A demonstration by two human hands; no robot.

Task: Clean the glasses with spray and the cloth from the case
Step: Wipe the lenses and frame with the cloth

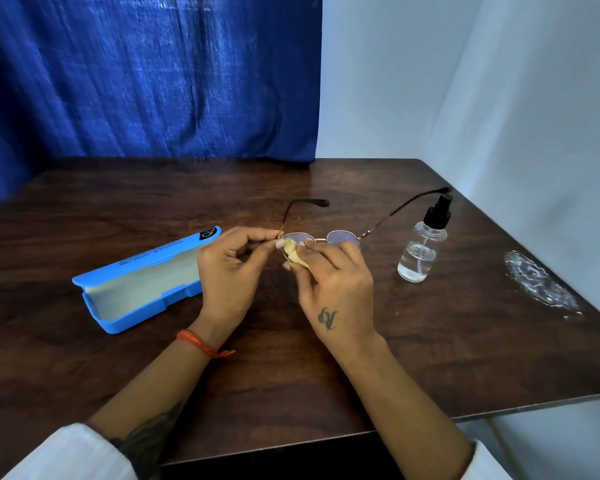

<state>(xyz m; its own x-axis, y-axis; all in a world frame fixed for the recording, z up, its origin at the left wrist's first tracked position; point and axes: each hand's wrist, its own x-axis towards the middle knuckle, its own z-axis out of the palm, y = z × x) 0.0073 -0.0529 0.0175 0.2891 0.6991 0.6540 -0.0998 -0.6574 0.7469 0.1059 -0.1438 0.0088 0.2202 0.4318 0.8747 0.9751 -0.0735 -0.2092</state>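
A blue curtain (pixel 146 74) is hanging behind the dark wooden counter (pixel 291 368), with a pale wall (pixel 482 81) standing to its right; the counter is carrying everything else. The blue case (pixel 139 282) is lying open on the left part of the counter, its pale lining showing and its lid tilted back; it is sitting just beside the left hand. A whitish smear (pixel 539 280) is spreading over the counter near the right edge. The left hand (pixel 231 271), with an orange thread (pixel 201 344) tied at the wrist, is pinching the glasses (pixel 321 235) at the left hinge corner, its fingers (pixel 269 242) pressed together on the frame; the glasses are being held above the counter's middle, both temple arms opened out and pointing away from the person. The right hand (pixel 336 282), bearing a small tattoo (pixel 327 318), is pressing the cloth (pixel 293 252) against the left lens, its fingers (pixel 317 249) pinching the bunched yellow fabric. The spray bottle (pixel 423 242) is standing upright to the right of the glasses, apart from both hands, clear liquid filling its lower part and a black pump topping it.
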